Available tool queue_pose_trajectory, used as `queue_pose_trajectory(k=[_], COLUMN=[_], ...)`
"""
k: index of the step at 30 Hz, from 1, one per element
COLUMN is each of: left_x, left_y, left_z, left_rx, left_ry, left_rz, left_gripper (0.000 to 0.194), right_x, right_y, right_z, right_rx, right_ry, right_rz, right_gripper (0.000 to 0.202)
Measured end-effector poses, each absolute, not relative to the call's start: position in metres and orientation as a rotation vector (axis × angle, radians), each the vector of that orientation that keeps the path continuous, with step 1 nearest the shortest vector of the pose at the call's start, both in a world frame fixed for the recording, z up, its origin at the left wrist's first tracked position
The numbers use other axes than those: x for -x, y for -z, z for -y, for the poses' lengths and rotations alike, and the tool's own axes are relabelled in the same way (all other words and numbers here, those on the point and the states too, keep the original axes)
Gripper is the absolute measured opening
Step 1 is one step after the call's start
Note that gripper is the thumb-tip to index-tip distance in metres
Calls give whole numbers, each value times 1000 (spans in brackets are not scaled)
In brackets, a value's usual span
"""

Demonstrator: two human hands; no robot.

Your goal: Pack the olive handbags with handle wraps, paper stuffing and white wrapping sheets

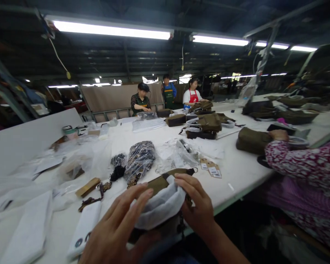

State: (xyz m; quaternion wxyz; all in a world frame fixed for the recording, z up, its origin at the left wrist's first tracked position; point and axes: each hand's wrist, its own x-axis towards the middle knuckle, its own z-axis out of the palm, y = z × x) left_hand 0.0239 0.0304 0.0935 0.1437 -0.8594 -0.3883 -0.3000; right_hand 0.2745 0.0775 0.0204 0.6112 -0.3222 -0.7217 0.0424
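Note:
An olive-green handbag point(157, 184) lies tilted at the near table edge, with white padding point(162, 211) around its handle. My left hand point(118, 223) grips its left side, fingers long across the top and the blurred thumb lower down. On the other side my right hand point(195, 205) is closed around the padded part, fingertips on top and thumb beneath. A metal ring shows at the bag's far right corner. My palms and the padding hide much of its near side. Just beyond lies a clear plastic bag point(141, 157) of leopard-patterned pieces.
Paper tags point(210, 168) lie right of the bag. To the left are a brown paper packet point(88, 187), a leopard strap point(92, 198) and white packs point(84, 227). A co-worker's patterned sleeve point(305, 154) reaches over another olive bag point(253, 141). More bags point(209, 123) and several people stand farther back.

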Motion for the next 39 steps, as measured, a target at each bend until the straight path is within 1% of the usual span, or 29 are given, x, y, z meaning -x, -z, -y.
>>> queue_pose_trajectory(k=[2, 4, 6, 9, 11, 12, 14, 16, 18, 19, 20, 22, 23, 24, 25, 26, 27, 29, 31, 32, 34, 37, 39], left_x=[-37, -39, -34, -28, -28, -28, -31, -33, -34, -35, -35, -37, -38, -39, -41, -42, -44, -46, -46, -45, -44, -43, -43], left_y=[-90, -87, -85, -88, -95, -100, -109, -115, -117, -117, -116, -114, -112, -110, -110, -110, -111, -117, -128, -134, -144, -149, -148], left_z=[-35, -43, -50, -59, -62, -64, -67, -71, -74, -74, -73, -69, -67, -64, -62, -62, -62, -68, -77, -82, -92, -102, -107], left_rx=[2357, 2291, 2310, 2395, 2499, 2608, 2920, 3132, 3024, 2920, 2856, 2809, 2775, 2722, 2657, 2599, 2556, 2544, 2612, 2656, 2735, 2699, 2650], left_ry=[855, 882, 945, 1065, 1150, 1179, 1256, 1479, 1804, 1881, 1859, 1633, 1480, 1325, 1186, 1063, 977, 934, 1060, 1179, 1480, 2020, 2361], left_rz=[1062, 1050, 1027, 1049, 1231, 1381, 1775, 2208, 2483, 2498, 2432, 2162, 2025, 1923, 1863, 1839, 1840, 1861, 1896, 1936, 2073, 2292, 2329], left_gripper=[61, 63, 58, 42, 26, 23, 33, 48, 57, 58, 57, 52, 53, 59, 65, 66, 62, 46, 37, 37, 45, 58, 59], right_x=[-267, -265, -267, -272, -275, -277, -278, -278, -277, -276, -275, -273, -273, -272, -272, -272, -272, -270, -267, -265, -260, -254, -251], right_y=[-27, -31, -33, -39, -44, -47, -50, -49, -46, -43, -41, -39, -39, -41, -42, -44, -47, -50, -50, -47, -38, -21, -15], right_z=[-80, -88, -97, -106, -111, -114, -120, -127, -132, -134, -134, -131, -128, -125, -122, -119, -118, -118, -122, -125, -133, -144, -150], right_rx=[772, 805, 798, 725, 704, 705, 702, 653, 592, 563, 534, 481, 462, 457, 468, 488, 507, 539, 584, 618, 696, 793, 831], right_ry=[-124, -138, -186, -385, -555, -661, -965, -1326, -1536, -1562, -1544, -1456, -1400, -1332, -1253, -1164, -1066, -853, -659, -584, -502, -562, -616], right_rz=[1638, 1565, 1528, 1572, 1590, 1596, 1578, 1495, 1395, 1359, 1347, 1367, 1392, 1424, 1459, 1494, 1529, 1591, 1626, 1640, 1703, 1866, 1927], right_gripper=[44, 38, 30, 19, 11, 11, 19, 32, 41, 43, 44, 42, 43, 43, 41, 37, 32, 25, 25, 27, 37, 54, 55])
